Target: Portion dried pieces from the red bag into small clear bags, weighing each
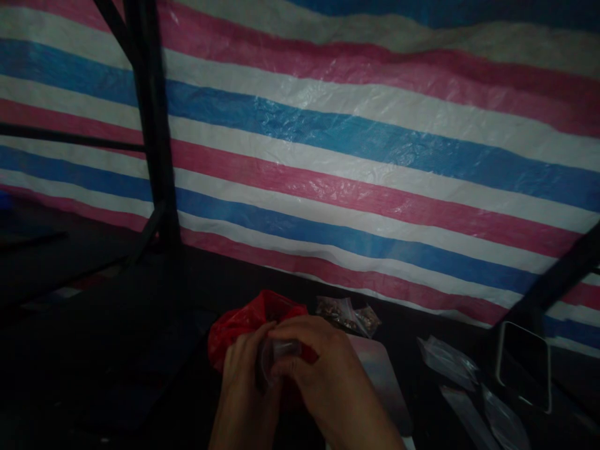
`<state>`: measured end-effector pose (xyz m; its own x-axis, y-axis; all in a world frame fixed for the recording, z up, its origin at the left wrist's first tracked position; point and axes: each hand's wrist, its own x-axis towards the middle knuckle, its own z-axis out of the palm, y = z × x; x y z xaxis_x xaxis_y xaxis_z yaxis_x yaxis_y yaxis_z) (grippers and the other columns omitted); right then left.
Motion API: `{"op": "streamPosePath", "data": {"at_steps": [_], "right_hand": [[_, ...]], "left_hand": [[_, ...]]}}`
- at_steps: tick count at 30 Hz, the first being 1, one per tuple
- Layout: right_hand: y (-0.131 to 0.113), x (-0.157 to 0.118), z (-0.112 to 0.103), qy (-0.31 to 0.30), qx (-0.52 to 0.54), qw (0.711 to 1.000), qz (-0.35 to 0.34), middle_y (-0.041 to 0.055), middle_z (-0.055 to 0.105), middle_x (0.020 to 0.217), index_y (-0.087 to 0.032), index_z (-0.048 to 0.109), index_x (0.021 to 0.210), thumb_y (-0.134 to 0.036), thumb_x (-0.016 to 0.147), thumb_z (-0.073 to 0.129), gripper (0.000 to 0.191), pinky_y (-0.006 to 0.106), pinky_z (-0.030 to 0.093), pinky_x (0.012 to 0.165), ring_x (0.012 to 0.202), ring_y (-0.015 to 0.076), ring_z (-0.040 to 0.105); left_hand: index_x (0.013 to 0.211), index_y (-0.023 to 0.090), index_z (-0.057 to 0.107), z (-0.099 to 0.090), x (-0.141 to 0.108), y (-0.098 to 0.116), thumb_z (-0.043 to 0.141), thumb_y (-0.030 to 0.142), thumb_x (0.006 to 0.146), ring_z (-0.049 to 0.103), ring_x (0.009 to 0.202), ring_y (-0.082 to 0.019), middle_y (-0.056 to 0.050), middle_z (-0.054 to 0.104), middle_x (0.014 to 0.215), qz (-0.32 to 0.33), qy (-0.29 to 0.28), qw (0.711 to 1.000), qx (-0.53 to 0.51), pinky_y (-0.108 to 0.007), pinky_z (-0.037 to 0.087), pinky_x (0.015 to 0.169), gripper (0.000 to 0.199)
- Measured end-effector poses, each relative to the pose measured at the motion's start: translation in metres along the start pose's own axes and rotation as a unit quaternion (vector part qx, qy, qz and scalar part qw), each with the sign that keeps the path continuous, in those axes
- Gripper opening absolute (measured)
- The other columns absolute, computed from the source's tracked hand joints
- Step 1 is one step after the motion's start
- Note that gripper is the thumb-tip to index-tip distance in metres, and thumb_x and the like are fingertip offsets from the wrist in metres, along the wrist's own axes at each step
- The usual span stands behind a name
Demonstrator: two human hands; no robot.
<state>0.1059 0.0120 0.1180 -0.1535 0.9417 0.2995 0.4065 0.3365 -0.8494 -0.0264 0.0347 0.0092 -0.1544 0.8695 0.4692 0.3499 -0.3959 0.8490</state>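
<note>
My left hand point(246, 375) and my right hand point(321, 359) are close together at the bottom centre, over the dark table. Both are closed around a small piece of clear plastic point(285, 347). The right thumb and fingers pinch it, while the left fingers curl round its left side. Its kind is hard to make out in the dim light. Right behind the hands lies a crumpled red plastic bag point(262, 309); its contents are hidden.
Small clear bags of brownish bits point(347, 314) lie behind my right hand. Beside it is a flat, pale, round-cornered panel point(382, 375). Farther right are several flat clear bags point(450, 362) and a phone point(524, 367). A striped plastic sheet point(351, 137) hangs behind a dark frame post point(152, 125).
</note>
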Motion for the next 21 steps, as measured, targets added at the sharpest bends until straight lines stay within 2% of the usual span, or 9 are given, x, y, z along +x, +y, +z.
{"op": "streamPosePath", "data": {"at_steps": [4, 9, 13, 16, 19, 21], "right_hand": [[0.005, -0.002, 0.002, -0.044, 0.048, 0.998, -0.018, -0.0043, 0.078, 0.122, -0.033, 0.084, 0.107, 0.008, 0.075, 0.054, 0.061, 0.026, 0.05, 0.104, 0.117, 0.0152, 0.07], [0.004, -0.004, -0.002, -0.028, 0.032, 0.999, -0.026, -0.0037, 0.076, 0.119, -0.034, 0.083, 0.11, 0.011, 0.07, 0.05, 0.068, 0.027, 0.05, 0.104, 0.116, 0.015, 0.069], [0.003, 0.0, -0.002, 0.024, 0.04, 0.999, -0.003, -0.0024, 0.075, 0.119, -0.031, 0.081, 0.111, 0.01, 0.074, 0.058, 0.06, 0.028, 0.049, 0.107, 0.118, 0.016, 0.069], [0.009, 0.004, 0.003, 0.074, 0.03, 0.997, 0.013, -0.0006, 0.075, 0.123, -0.029, 0.079, 0.115, 0.004, 0.08, 0.064, 0.05, 0.032, 0.048, 0.111, 0.12, 0.0182, 0.068], [0.013, 0.005, 0.01, 0.076, 0.019, 0.996, 0.038, 0.0015, 0.073, 0.134, -0.029, 0.074, 0.126, -0.004, 0.084, 0.069, 0.049, 0.037, 0.043, 0.118, 0.129, 0.0211, 0.064], [0.009, 0.002, 0.012, 0.067, 0.017, 0.997, 0.036, 0.0015, 0.072, 0.134, -0.029, 0.075, 0.122, -0.008, 0.085, 0.072, 0.043, 0.037, 0.043, 0.116, 0.13, 0.0217, 0.064]], "left_hand": [[0.096, 0.025, 0.066, 0.0, 0.003, 0.014, 0.06, 0.036, 0.079, 0.069, 0.092, -0.033, -0.009, 0.073, 0.096, -0.024, 0.021, 0.999, -0.009, -0.055, 0.055, 0.085, 0.021], [0.096, 0.025, 0.068, 0.002, 0.002, 0.023, 0.062, 0.041, 0.08, 0.066, 0.091, -0.032, -0.009, 0.072, 0.095, -0.055, 0.031, 0.998, -0.029, -0.055, 0.053, 0.086, 0.023], [0.099, 0.025, 0.067, 0.004, 0.004, 0.023, 0.066, 0.047, 0.078, 0.066, 0.091, -0.031, -0.007, 0.071, 0.096, -0.078, 0.057, 0.994, -0.057, -0.053, 0.054, 0.085, 0.03], [0.098, 0.026, 0.063, 0.002, 0.005, 0.027, 0.067, 0.05, 0.08, 0.066, 0.083, -0.026, -0.004, 0.067, 0.092, -0.103, 0.083, 0.987, -0.086, -0.046, 0.056, 0.078, 0.03], [0.1, 0.026, 0.059, -0.002, 0.005, 0.029, 0.069, 0.048, 0.081, 0.064, 0.08, -0.024, -0.001, 0.063, 0.091, -0.091, 0.136, 0.984, -0.073, -0.041, 0.056, 0.072, 0.03], [0.107, 0.026, 0.058, -0.002, 0.007, 0.024, 0.07, 0.044, 0.08, 0.064, 0.081, -0.023, -0.001, 0.062, 0.094, -0.064, 0.163, 0.983, -0.047, -0.04, 0.056, 0.072, 0.034]]}}
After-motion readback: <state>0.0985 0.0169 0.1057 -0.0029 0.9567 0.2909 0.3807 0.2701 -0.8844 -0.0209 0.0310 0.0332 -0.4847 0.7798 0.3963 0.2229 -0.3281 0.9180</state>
